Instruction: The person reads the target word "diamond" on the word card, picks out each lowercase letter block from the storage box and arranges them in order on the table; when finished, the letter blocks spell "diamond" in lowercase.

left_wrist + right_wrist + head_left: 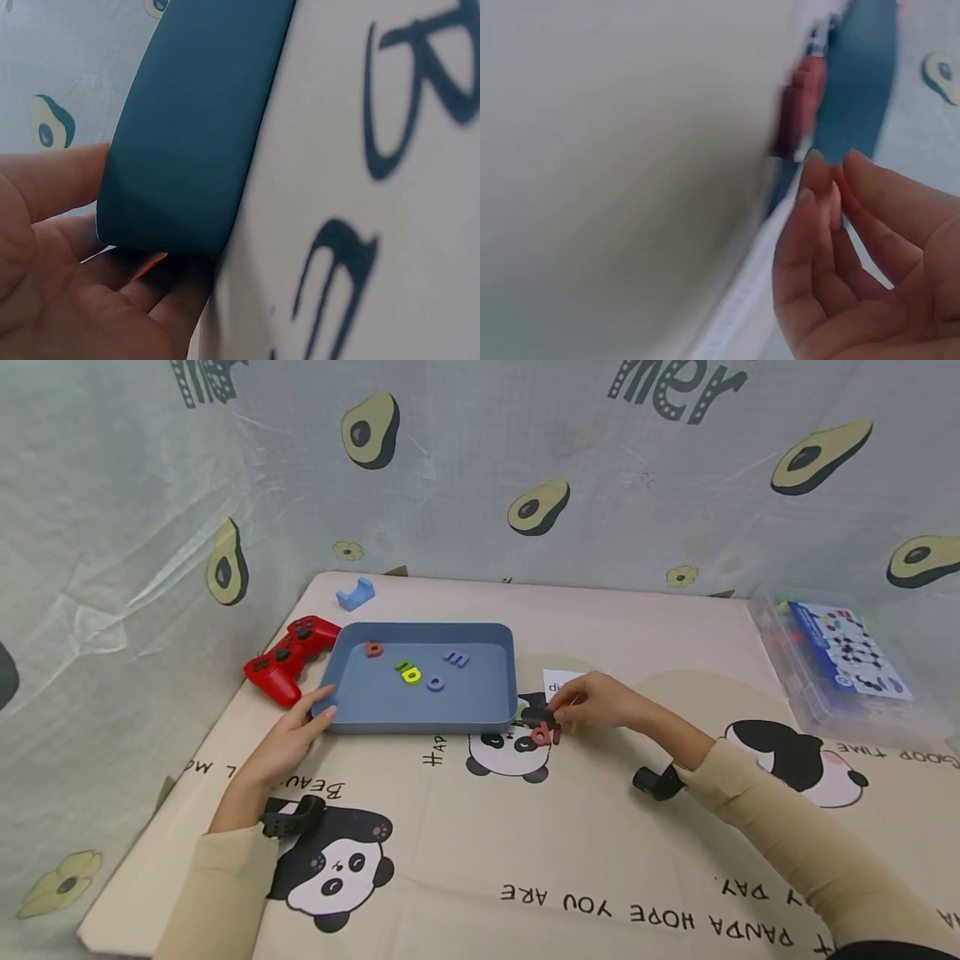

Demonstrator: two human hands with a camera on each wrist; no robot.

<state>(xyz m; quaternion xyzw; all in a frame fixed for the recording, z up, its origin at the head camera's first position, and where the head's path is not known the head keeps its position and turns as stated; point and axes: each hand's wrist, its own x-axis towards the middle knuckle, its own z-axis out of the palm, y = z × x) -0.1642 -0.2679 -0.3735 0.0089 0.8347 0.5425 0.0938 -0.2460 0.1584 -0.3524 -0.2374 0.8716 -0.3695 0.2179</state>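
My left hand (288, 739) grips the near left corner of a blue-grey tray (420, 713). In the left wrist view, the fingers (169, 311) curl round the end of the tray (187, 142). Several small coloured letters lie in it: a red one (373, 649), a green one (403, 665), a yellow one (411, 676), a blue o (436, 683) and a purple m (456, 658). My right hand (596, 702) is over a white word card (558, 680), hiding part of it. A red letter d (541, 734) and a slim red letter (557, 732) lie just below its fingertips, which stand slightly apart.
Left of the tray lies a red game controller (292, 658), with a light blue curved block (356, 594) behind it. A clear plastic box (817, 702) with a printed blue-and-white sheet (851, 647) stands at the right. A panda-print cloth (450, 852) covers the table.
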